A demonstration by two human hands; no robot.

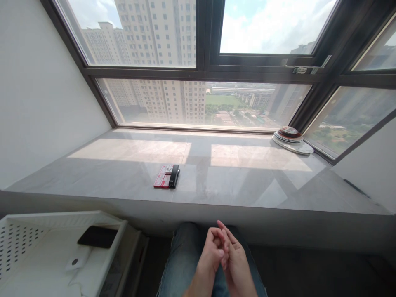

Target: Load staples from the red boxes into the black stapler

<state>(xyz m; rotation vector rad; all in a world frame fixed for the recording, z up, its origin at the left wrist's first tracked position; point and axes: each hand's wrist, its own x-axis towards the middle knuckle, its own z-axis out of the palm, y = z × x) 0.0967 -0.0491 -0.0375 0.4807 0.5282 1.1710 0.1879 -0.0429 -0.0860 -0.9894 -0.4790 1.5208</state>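
Note:
Above my lap, my left hand [213, 249] and my right hand [236, 251] are pressed together. The left fingers are curled in against the right ones, and one finger of the right hand points up past them. No object shows between the hands, though part of the fingers is hidden where they meet. Beyond them on the grey stone windowsill [213, 194] lies a black stapler [174, 176], up against small red and white boxes [162, 180]. The stapler and boxes stand well apart from my hands, ahead and to the left.
A stack of round plates or lids [289, 138] stands at the sill's back right corner by the window. To the lower left, a white plastic basket [105, 222] holds a black phone [97, 236] and a white item with a cable. My jeans-clad knees [185, 243] sit below the sill's edge.

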